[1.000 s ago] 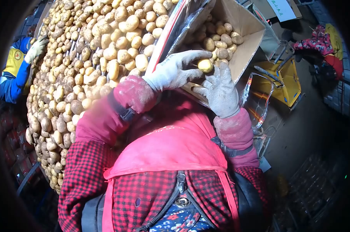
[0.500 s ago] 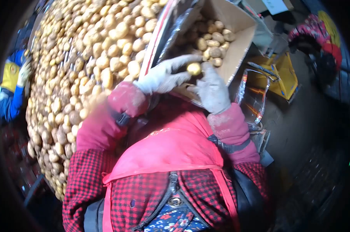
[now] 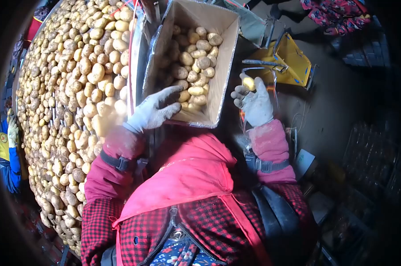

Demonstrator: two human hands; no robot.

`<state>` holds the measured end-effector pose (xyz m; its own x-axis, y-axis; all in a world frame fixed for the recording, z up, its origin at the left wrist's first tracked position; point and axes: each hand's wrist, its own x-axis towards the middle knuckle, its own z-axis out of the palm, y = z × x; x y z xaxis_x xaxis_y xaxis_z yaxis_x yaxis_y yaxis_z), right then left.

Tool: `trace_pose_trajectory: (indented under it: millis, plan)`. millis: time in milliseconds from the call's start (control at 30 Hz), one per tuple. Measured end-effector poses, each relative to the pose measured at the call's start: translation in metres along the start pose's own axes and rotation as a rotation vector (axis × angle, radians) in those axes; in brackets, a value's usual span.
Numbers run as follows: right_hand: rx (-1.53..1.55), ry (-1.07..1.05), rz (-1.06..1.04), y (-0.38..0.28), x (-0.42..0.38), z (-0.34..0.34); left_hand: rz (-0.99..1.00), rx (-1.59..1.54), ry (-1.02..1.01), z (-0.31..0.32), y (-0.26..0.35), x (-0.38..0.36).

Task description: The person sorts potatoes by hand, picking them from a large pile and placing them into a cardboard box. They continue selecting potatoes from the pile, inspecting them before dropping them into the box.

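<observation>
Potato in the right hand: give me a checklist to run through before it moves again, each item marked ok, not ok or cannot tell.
1. Right hand has the potato gripped in its fingertips: ok.
2. Potato is over the cardboard box: not ok, it is outside the box's right wall.
3. Left hand rests on the box's near edge: ok.
4. Box has room left: ok, its walls rise above the potatoes inside.
5. Potato is sound: cannot tell, too small.
</observation>
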<state>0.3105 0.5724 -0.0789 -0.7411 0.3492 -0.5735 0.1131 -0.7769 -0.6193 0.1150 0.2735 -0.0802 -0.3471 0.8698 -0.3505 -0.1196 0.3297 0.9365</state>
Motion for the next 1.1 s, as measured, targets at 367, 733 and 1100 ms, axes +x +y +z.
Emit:
trace_pose_trajectory:
  millis: [367, 733, 1100]
  plan:
    - [0.054, 0.738, -0.234, 0.01, -0.12, -0.271, -0.033, 0.02, 0.019, 0.003, -0.003, 0.003]
    - [-0.687, 0.817, -0.444, -0.001, -0.082, -0.134, -0.024, 0.409, 0.092, -0.002, 0.009, -0.011]
    - [-0.777, -0.45, -0.668, 0.05, 0.022, 0.164, -0.06, 0.622, 0.784, -0.054, 0.055, -0.169]
